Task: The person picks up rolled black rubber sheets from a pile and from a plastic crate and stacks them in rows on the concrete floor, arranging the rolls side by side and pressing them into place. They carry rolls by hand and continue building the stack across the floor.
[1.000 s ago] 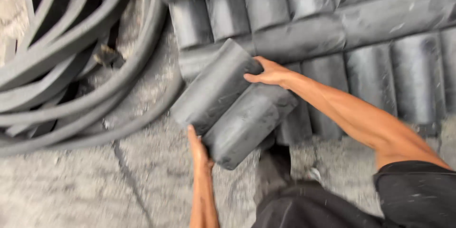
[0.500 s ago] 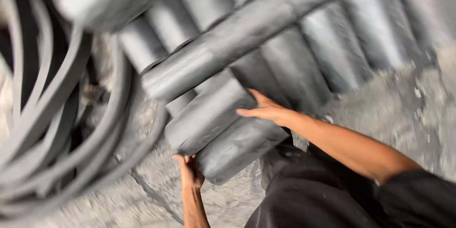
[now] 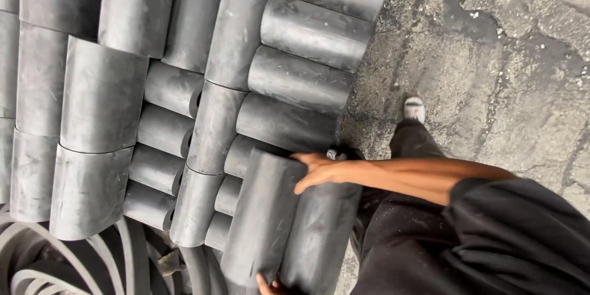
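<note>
Right hand [image 3: 319, 171] stretched forward on a bare, nearly straight arm, palm down, fingers [image 3: 302, 185] curled over. Left hand [image 3: 271, 284] low at the bottom edge, only fingertips showing, gripping from beneath.

— What sort of place is this?
— A workshop yard or industrial storage area: stacked grey rubber cylinders [image 3: 295, 80], coiled black hoses [image 3: 67, 258], and cracked, stained concrete ground [image 3: 491, 55].

Cracked, stained concrete floor [image 3: 491, 55]. On it a stack of dark grey rubber rolls [image 3: 215, 86], laid side by side in rows and layers, touching. Black hoses [image 3: 74, 258] lie coiled at lower left, just beside the stack. A white shoe [image 3: 414, 109] stands on the floor near the stack's edge.
</note>
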